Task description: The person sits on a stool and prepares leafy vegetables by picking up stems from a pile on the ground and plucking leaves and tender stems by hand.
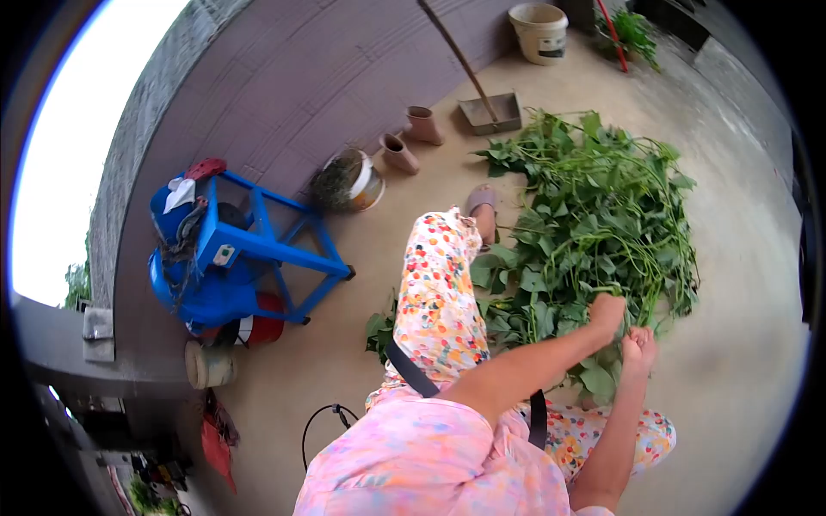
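A big heap of leafy green vines (pixel 594 198) lies on the concrete floor in front of me. At its near edge, my left hand (pixel 607 315) is closed round a vine stem. Just beside and below it, my right hand (pixel 638 347) is closed too, its fingers pressed together on a vine, most of which the fingers hide. The two hands are close together. Large leaves (pixel 598 378) hang below them, between my forearms.
To the left stands a blue stool frame (pixel 284 232) with cloths and blue items. Along the wall are a bucket of dry plants (pixel 368 185), pink boots (pixel 400 155), a long-handled dustpan (pixel 490 113) and a white bucket (pixel 540 34). My foot (pixel 483 215) is beside the heap.
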Demonstrator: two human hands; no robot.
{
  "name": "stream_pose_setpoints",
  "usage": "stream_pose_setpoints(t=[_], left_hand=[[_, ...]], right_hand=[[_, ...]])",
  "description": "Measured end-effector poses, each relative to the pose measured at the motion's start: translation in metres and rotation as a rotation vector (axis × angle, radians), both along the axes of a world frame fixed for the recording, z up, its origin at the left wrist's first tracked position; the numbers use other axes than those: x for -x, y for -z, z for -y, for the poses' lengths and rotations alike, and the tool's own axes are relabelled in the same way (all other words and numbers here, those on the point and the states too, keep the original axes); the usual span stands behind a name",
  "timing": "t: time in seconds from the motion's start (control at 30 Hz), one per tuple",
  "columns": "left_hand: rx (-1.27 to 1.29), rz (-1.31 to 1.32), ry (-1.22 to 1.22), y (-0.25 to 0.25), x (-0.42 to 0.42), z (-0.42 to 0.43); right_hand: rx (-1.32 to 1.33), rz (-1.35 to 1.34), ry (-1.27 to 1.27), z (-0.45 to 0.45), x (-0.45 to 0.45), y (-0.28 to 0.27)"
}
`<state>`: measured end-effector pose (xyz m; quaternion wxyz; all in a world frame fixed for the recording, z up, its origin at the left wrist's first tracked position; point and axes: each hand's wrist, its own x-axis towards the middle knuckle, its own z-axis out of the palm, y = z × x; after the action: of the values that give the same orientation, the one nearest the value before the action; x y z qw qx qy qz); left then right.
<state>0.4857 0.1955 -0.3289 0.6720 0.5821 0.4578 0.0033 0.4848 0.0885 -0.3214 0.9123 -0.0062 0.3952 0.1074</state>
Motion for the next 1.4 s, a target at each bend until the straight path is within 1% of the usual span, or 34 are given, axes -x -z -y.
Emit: stream_pose_setpoints(t=[0.03,0.07,0.1,0.17,0.2,0.23,0.27,0.3,0.33,0.37,0.4,0.43,0.47,0.5,0.53,0.57,0.6,0.67,0.7,0.77,0.8,0.83,0.87,0.93,0.97,1.0,1.03,1.07,1.13,1.17,1.2,1.27,1.33,1.4], left_hand=[[0.14,0.142,-0.039,-0.014,0.006,-0.004],[0.273,0.168,0.05,-0.054,0.016,-0.015],[0.395,0.147,0.137,-0.09,0.026,-0.022],[0.563,0.001,0.228,-0.098,0.037,-0.023],[0.585,0.042,0.279,-0.108,0.045,-0.022],[0.507,0.042,0.351,-0.118,0.051,-0.018],[0.645,0.134,0.434,-0.128,0.058,-0.022],[0.462,0.313,0.653,-0.136,0.061,-0.03],[-0.11,0.66,0.918,-0.138,0.054,-0.05],[-0.305,0.649,0.835,-0.144,0.046,-0.066],[-0.375,0.577,0.722,-0.161,0.035,-0.087],[-0.546,0.731,0.643,-0.146,0.019,-0.118],[-1.062,0.693,0.704,-0.15,0.008,-0.155],[-1.044,0.615,0.53,-0.167,0.002,-0.181],[-1.187,0.629,0.456,-0.187,-0.005,-0.21],[-1.161,0.642,0.37,-0.203,-0.01,-0.242],[-1.31,0.605,0.293,-0.221,-0.013,-0.269],[-1.096,0.595,0.085,-0.267,0.002,-0.293],[-1.101,0.573,0.058,-0.267,0.01,-0.314],[-1.133,0.475,-0.002,-0.259,0.031,-0.356],[-1.183,0.412,0.023,-0.245,0.046,-0.371],[-1.215,0.285,0.061,-0.214,0.064,-0.4],[-1.409,0.227,0.153,-0.182,0.085,-0.424],[-1.126,-0.138,0.119,-0.121,0.137,-0.446],[-1.037,-0.362,0.157,-0.084,0.166,-0.463],[-0.912,-0.367,0.09,-0.067,0.19,-0.458],[-0.793,-0.454,0.03,-0.046,0.213,-0.455],[-0.672,-0.535,-0.027,-0.022,0.234,-0.454],[-0.567,-0.521,-0.072,0.028,0.277,-0.451],[-0.49,-0.607,-0.054,0.031,0.287,-0.443],[-0.413,-0.69,-0.035,0.034,0.295,-0.434],[-0.393,-0.72,-0.042,0.061,0.315,-0.426],[-0.371,-0.747,-0.044,0.074,0.325,-0.427],[-0.322,-0.839,0.066,0.082,0.328,-0.429]], right_hand=[[0.008,0.049,-0.004,0.009,-0.003,0.006],[0.017,0.097,-0.007,0.019,-0.007,0.012],[0.095,0.094,-0.022,0.02,-0.009,0.007],[0.247,0.026,-0.055,0.014,-0.015,-0.01],[0.271,0.012,-0.046,0.011,-0.015,-0.009],[0.291,0.001,-0.047,0.013,-0.018,-0.003],[0.447,-0.158,0.12,0.028,-0.026,-0.001],[0.589,-0.325,0.286,0.043,-0.03,0.003],[0.609,-0.224,0.289,0.061,-0.035,0.029],[0.609,-0.243,0.298,0.062,-0.023,0.027],[0.644,-0.143,0.195,0.055,-0.027,0.017],[0.671,-0.04,0.084,0.045,-0.029,0.012],[0.556,0.007,0.027,0.053,-0.023,0.026],[0.547,-0.003,0.012,0.053,-0.017,0.029],[0.539,-0.001,-0.004,0.057,-0.013,0.024],[0.537,0.005,-0.021,0.062,-0.011,0.018],[0.526,0.064,-0.066,0.068,-0.008,0.016],[0.566,0.111,-0.11,0.07,-0.003,0.007],[0.592,0.154,-0.137,0.068,-0.002,0.005],[0.587,0.182,-0.179,0.062,0.003,0.009],[0.622,0.222,-0.195,0.058,0.005,0.012],[0.654,0.264,-0.207,0.053,0.007,0.014],[0.652,0.271,-0.236,0.047,0.009,0.014],[0.723,0.328,-0.289,0.033,0.011,0.014],[0.725,0.336,-0.315,0.025,0.012,0.011],[0.723,0.342,-0.334,0.017,0.014,0.008],[0.723,0.348,-0.35,0.011,0.018,0.005],[0.708,0.382,-0.42,0.013,0.019,0.009],[0.733,0.376,-0.467,0.005,0.022,0.011],[0.753,0.367,-0.494,0.002,0.024,0.013],[0.7,0.445,-0.564,0.009,0.025,0.023],[0.735,0.427,-0.586,0.002,0.027,0.02],[0.772,0.408,-0.603,-0.006,0.03,0.016],[0.853,0.368,-0.605,-0.011,0.032,0.013]])
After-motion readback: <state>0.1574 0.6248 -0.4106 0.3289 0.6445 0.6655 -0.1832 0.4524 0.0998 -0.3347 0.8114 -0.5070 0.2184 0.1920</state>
